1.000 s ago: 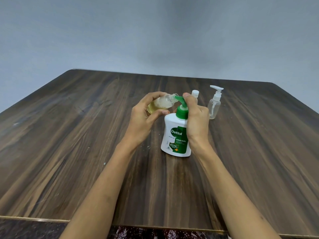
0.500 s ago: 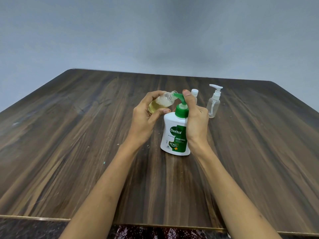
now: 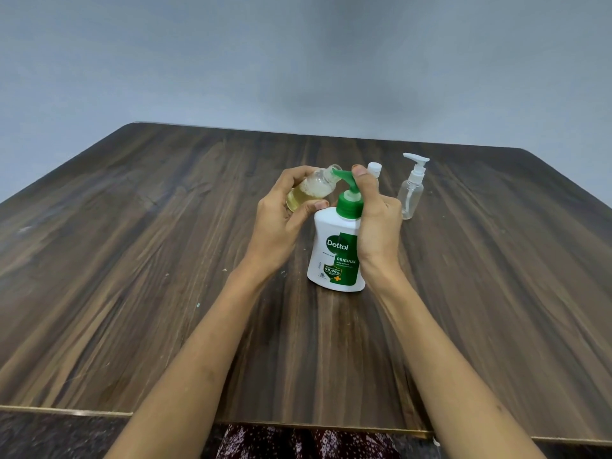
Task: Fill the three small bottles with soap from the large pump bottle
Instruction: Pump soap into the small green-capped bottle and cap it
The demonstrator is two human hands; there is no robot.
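Observation:
A white and green Dettol pump bottle (image 3: 334,256) stands upright at the table's middle. My right hand (image 3: 377,223) wraps its right side, and one finger lies on the green pump head (image 3: 344,178). My left hand (image 3: 281,220) grips a small clear bottle (image 3: 309,192), tilted with its open mouth at the pump spout; yellowish soap and foam fill its lower part. A second small clear bottle (image 3: 410,197) with a white pump top stands to the right, empty-looking. A white cap (image 3: 374,167) of another bottle shows behind my right hand; the rest is hidden.
The dark wooden table (image 3: 132,260) stretches wide on both sides, with its front edge near my body. A plain grey wall stands behind it. Patterned fabric (image 3: 298,442) shows below the front edge.
The green pump head has risen, showing its white stem. Both hands and the small tilted bottle have stayed in place.

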